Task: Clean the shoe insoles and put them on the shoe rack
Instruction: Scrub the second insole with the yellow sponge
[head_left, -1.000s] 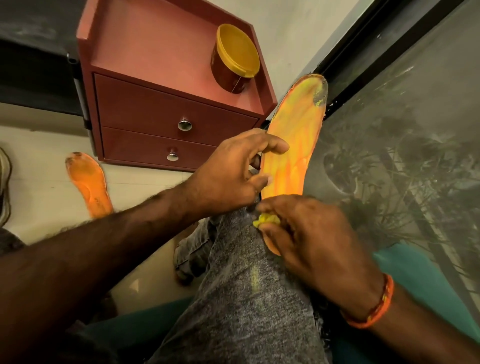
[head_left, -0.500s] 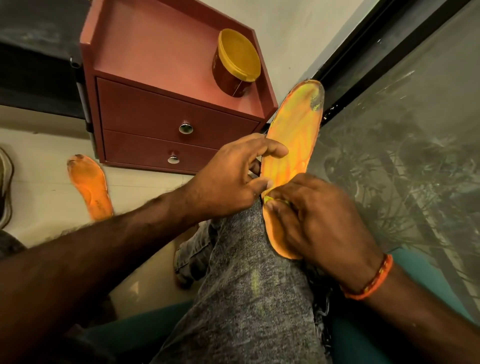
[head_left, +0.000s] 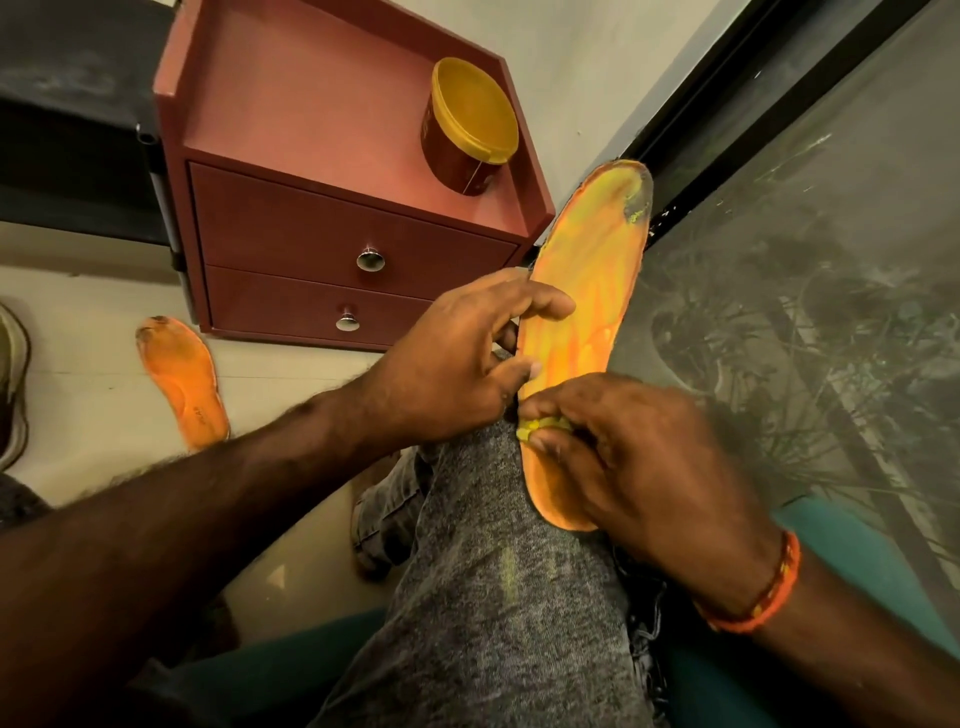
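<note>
An orange insole (head_left: 587, 291), smeared with yellow paste, rests lengthwise on my grey-trousered knee (head_left: 498, 571), its dirty toe end pointing away. My left hand (head_left: 457, 358) pinches its left edge at the middle. My right hand (head_left: 634, 457) presses a small yellow wad (head_left: 537, 428) onto the heel half, covering most of that end. A second orange insole (head_left: 184, 382) lies on the pale floor at the left, with a dark worn toe.
A reddish two-drawer cabinet (head_left: 322, 244) stands ahead, with a yellow-lidded tub (head_left: 470, 127) on its top. A glass pane with a dark frame (head_left: 810, 291) runs along the right. Part of a shoe (head_left: 10, 384) shows at the left edge. Teal seat (head_left: 852, 540) under me.
My right hand slid up the insole toward the middle, then back down toward the heel with the yellow wad. The left hand kept its pinch on the edge.
</note>
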